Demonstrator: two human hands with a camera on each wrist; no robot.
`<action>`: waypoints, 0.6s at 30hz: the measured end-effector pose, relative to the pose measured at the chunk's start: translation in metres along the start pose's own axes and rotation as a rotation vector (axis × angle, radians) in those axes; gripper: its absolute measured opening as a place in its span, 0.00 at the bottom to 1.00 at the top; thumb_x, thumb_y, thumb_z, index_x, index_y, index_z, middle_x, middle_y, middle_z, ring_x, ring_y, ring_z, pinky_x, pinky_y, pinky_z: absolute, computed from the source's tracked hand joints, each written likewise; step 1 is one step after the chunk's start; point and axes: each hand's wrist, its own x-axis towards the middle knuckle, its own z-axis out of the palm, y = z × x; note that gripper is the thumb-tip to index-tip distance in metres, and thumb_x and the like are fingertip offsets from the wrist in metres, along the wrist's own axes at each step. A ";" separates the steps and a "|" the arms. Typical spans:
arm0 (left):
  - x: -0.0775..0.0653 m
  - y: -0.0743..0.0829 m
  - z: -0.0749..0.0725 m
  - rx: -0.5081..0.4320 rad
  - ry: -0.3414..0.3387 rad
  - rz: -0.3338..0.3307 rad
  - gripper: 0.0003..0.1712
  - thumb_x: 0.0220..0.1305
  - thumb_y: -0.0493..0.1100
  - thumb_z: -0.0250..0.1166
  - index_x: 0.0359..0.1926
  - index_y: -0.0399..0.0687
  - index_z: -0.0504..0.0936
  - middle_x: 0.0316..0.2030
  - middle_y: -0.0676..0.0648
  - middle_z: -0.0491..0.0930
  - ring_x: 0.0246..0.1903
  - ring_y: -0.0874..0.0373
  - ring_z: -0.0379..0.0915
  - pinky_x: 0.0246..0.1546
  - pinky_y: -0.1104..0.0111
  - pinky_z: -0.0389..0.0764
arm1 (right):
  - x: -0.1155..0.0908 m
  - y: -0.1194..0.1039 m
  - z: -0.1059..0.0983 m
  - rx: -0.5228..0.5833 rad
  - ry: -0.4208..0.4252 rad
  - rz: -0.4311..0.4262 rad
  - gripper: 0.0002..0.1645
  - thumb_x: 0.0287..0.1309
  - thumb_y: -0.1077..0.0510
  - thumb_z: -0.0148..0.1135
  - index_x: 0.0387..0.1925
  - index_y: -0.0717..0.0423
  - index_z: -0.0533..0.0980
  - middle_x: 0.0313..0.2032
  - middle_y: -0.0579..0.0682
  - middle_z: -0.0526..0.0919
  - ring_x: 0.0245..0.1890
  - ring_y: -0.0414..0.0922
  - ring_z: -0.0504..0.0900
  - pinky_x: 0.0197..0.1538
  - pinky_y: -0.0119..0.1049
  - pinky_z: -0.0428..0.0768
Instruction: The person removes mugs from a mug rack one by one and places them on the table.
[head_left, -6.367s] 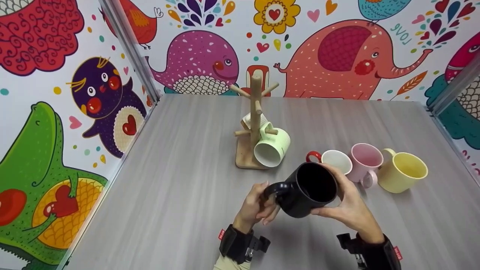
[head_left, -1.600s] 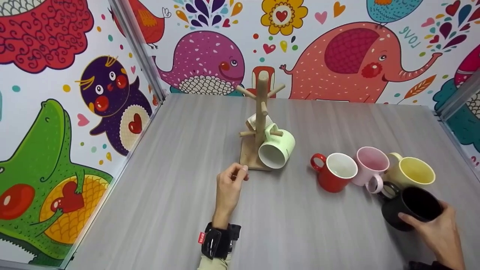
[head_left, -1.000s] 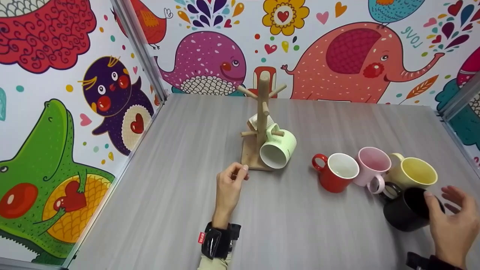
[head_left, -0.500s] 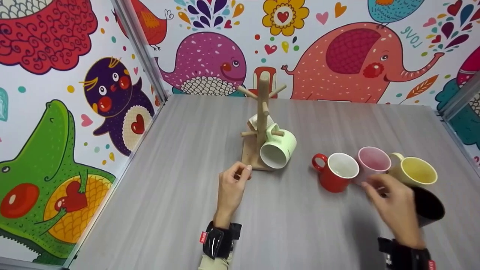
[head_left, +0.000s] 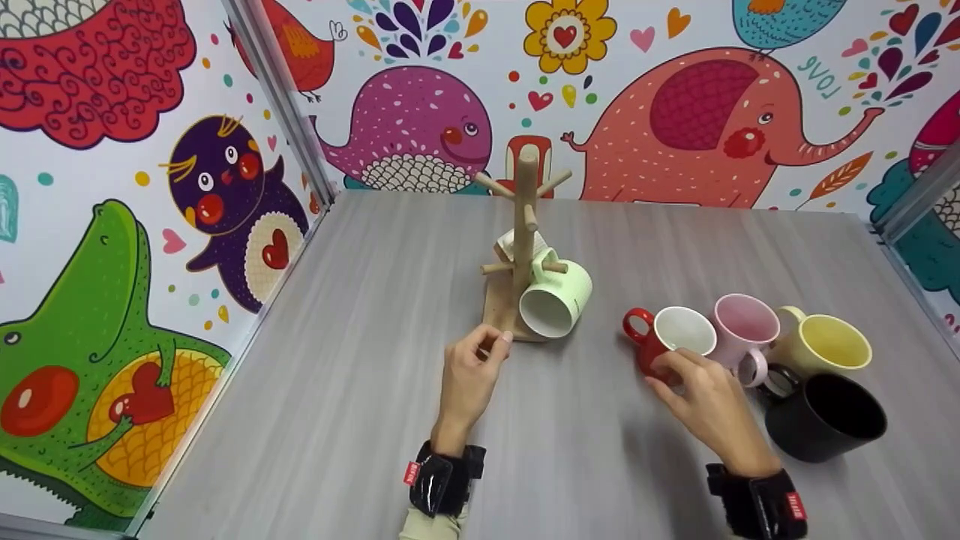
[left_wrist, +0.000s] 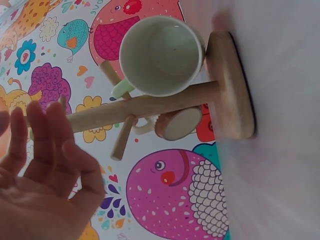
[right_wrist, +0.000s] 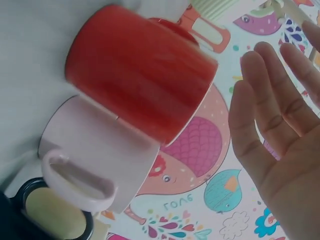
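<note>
My right hand (head_left: 709,405) hovers just in front of the red mug (head_left: 654,352), fingers loosely bent and holding nothing. In the right wrist view a gap shows between the fingers and the red mug (right_wrist: 140,70). My left hand (head_left: 469,379), loosely curled and holding nothing, is in front of the base of a wooden mug tree (head_left: 527,217). A light green mug (head_left: 566,296) hangs by its handle from a lower peg, its mouth tilted forward. Behind the post hangs a smaller brown-and-white mug (left_wrist: 180,123), mostly hidden in the head view.
Right of the red mug stand a pink mug (head_left: 746,319), a yellow mug (head_left: 825,343) and a black mug (head_left: 814,424), close together. The grey table (head_left: 360,315) is bordered by printed walls (head_left: 637,135) at the back and left.
Both hands held the black mug at first. My right hand set it down near the yellow mug, let go and moved left to the red mug. My left hand shifted slightly right lately.
</note>
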 end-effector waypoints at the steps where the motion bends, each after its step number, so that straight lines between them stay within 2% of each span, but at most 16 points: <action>1: 0.000 0.000 0.000 0.024 0.002 0.011 0.11 0.68 0.37 0.64 0.26 0.43 0.82 0.21 0.53 0.79 0.22 0.63 0.72 0.26 0.72 0.71 | 0.000 -0.001 0.001 -0.003 -0.009 -0.001 0.16 0.39 0.70 0.80 0.29 0.55 0.81 0.28 0.45 0.82 0.26 0.44 0.81 0.31 0.43 0.78; 9: 0.000 -0.003 0.005 0.272 0.039 0.161 0.08 0.64 0.38 0.68 0.26 0.47 0.82 0.23 0.54 0.79 0.26 0.61 0.76 0.28 0.67 0.75 | -0.001 -0.006 0.005 -0.009 -0.064 0.001 0.18 0.38 0.69 0.80 0.28 0.53 0.79 0.27 0.45 0.80 0.26 0.43 0.80 0.29 0.42 0.77; 18: 0.002 -0.007 0.009 0.448 0.091 0.285 0.07 0.61 0.39 0.71 0.27 0.47 0.82 0.25 0.53 0.80 0.25 0.60 0.78 0.27 0.64 0.78 | -0.001 -0.006 0.005 -0.008 -0.077 0.010 0.17 0.39 0.68 0.80 0.28 0.53 0.79 0.27 0.46 0.80 0.25 0.44 0.79 0.29 0.42 0.77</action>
